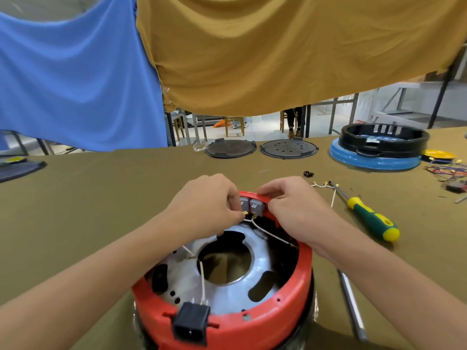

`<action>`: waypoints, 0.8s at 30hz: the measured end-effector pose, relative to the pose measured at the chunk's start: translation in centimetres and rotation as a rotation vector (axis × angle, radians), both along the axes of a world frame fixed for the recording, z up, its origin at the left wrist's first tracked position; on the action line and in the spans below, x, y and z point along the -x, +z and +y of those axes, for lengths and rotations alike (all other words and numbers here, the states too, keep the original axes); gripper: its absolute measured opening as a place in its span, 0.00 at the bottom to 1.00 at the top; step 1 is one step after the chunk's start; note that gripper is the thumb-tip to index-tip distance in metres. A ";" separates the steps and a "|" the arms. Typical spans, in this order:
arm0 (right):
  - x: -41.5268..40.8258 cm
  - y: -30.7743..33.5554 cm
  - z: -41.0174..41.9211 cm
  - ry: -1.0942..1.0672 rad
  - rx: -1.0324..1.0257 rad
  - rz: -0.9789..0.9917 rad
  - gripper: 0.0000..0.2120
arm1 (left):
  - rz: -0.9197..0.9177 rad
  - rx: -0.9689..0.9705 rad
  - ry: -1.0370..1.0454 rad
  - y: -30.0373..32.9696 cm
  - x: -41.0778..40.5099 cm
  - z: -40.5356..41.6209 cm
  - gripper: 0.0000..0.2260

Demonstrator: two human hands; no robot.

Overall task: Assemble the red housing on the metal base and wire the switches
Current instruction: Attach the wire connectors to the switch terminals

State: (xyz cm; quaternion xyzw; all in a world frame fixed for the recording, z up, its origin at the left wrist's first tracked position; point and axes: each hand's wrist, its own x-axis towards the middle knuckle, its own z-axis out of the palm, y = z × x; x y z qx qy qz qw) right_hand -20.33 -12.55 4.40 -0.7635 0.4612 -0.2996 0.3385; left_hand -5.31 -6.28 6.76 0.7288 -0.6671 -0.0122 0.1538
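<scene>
The red housing (300, 286) sits over the silver metal base (235, 296) close in front of me. Two grey switches (256, 205) are set into its far rim. My left hand (209, 200) pinches a white wire's brass terminal (244, 212) right under the left switch. My right hand (295, 205) grips the red rim beside the right switch, fingers curled over it. A white wire (271, 234) runs from the switches to the right inner wall. Another white wire (203, 281) leads to the black power socket (190, 323) on the near rim.
A green-and-yellow screwdriver (371, 218) lies right of the housing, with loose white wires (326, 186) near its tip. A metal rod (352, 306) lies at the near right. Two dark round plates (230, 148), a black ring on a blue base (379, 145) and coloured wires (447, 170) sit farther back.
</scene>
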 end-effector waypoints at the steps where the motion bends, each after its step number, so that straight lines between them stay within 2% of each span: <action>1: 0.0 -0.1 0.1 -0.009 -0.010 -0.014 0.19 | 0.022 0.009 0.013 -0.4 0.1 0.2 0.09; 10: -0.1 0.1 0.5 -0.020 -0.089 -0.100 0.18 | 0.124 0.122 0.016 -1.8 0.6 0.1 0.09; 17: -0.1 0.1 0.6 -0.021 -0.096 -0.101 0.18 | 0.092 0.130 0.022 -2.1 0.6 -0.1 0.08; 24: -0.1 0.2 0.7 -0.027 -0.112 -0.096 0.18 | 0.167 0.124 -0.003 -2.3 0.7 -0.4 0.09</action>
